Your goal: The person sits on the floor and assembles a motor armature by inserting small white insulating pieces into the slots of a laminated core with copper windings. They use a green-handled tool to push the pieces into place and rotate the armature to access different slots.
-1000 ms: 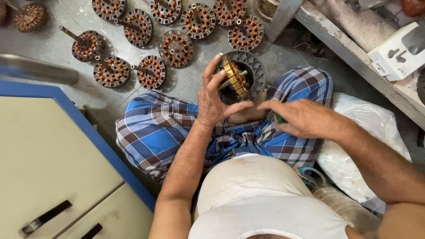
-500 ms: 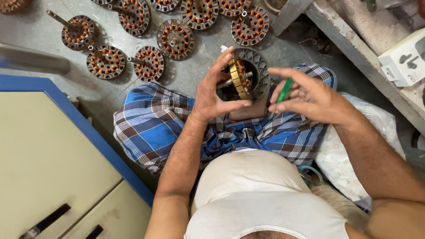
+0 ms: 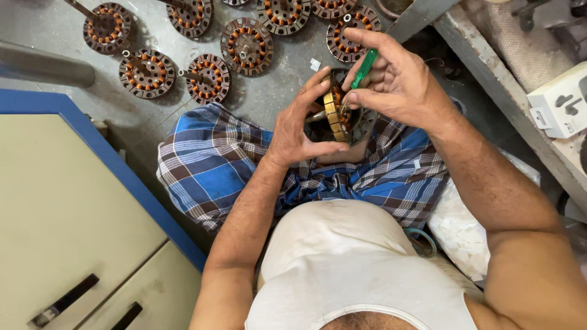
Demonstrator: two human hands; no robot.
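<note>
Head view. The left hand [image 3: 298,131] grips a wound stator core [image 3: 335,112], thumb underneath and fingers curled over its upper edge, holding it on edge above the lap. The core sits just right of frame centre toward 12 o'clock, its yellowish laminated rim turned to the camera and copper windings visible inside.

The right hand [image 3: 397,85] is closed around a green-handled tool [image 3: 363,68], pinched between thumb and fingers. The tool slants down toward 7 o'clock, and its tip meets the core near the windings. The tip itself is too small to tell apart from the coils.

Under both hands lies a blue checked cloth [image 3: 211,156] that covers the person's legs. A white undershirt [image 3: 342,269] fills the 6 o'clock area.

On the grey floor [image 3: 269,91], from 10 to 12 o'clock, further stators [image 3: 208,77] lie flat in rows, each with copper coils; several carry a shaft. A cream cabinet with blue edging [image 3: 67,208] occupies 8 o'clock. A white plastic bag [image 3: 461,229] lies at 4 o'clock, just beside the cloth. A white box [image 3: 559,104] rests on a ledge at 2 o'clock.
</note>
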